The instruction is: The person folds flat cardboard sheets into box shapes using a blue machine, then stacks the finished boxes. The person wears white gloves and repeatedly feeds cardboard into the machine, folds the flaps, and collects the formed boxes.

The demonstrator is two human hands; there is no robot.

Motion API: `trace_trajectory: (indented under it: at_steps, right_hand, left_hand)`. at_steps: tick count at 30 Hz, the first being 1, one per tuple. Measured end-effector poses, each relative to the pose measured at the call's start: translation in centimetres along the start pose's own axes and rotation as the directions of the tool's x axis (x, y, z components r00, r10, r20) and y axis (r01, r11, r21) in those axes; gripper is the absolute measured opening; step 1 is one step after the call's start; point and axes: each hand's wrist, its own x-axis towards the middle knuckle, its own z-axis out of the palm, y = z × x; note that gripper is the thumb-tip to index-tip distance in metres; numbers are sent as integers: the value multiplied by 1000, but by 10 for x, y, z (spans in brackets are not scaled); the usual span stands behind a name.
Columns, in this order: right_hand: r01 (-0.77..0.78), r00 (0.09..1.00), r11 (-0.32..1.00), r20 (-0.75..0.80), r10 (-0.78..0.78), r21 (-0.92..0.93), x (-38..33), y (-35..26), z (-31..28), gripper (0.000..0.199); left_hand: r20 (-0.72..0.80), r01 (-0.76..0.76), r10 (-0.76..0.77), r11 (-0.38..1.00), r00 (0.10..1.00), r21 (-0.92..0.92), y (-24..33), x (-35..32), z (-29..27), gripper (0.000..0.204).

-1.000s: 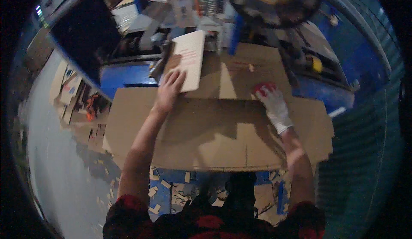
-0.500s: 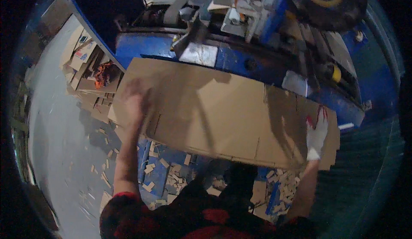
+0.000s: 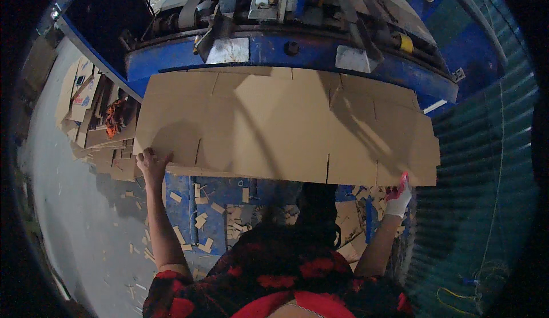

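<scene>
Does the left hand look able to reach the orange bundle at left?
Probably yes: the left hand is at the near-left corner of the cardboard sheet, and nothing covers the orange bundle, though depth is unclear.

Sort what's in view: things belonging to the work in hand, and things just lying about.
In use:
- slotted cardboard sheet, left hand and gloved right hand at its near edge
- blue machine, probably

Apparently lying about:
- cardboard offcuts below
- orange tangled bundle, left

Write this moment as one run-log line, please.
left hand: bare, at near-left corner of cardboard sheet | right hand: gloved, at near edge toward right | beyond: blue machine | far left: cardboard pile
</scene>
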Motion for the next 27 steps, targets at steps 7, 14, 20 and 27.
trace_trajectory:
  at_steps: [7, 14, 20, 27]
  right_hand:
    - [271, 962, 929, 115, -249, -253, -68, -64, 39, 37]
    - [979, 30, -203, 1000, -4, -30, -138, -51, 110, 51]
    - [954, -147, -283, 979, -143, 102, -108, -50, 146, 51]
    - [954, -130, -297, 939, -318, 32, -58, -47, 221, 47]
  left_hand:
    - [5, 138, -146, 927, 989, -350, 26, 0, -38, 63]
    - [2, -76, 174, 442, 985, -894, 127, -75, -50, 66]
    - [-176, -565, 581, 602, 795, -564, 178, -56, -36, 61]
    - [-247, -692, 667, 561, 703, -455, 222, 35, -13, 59]
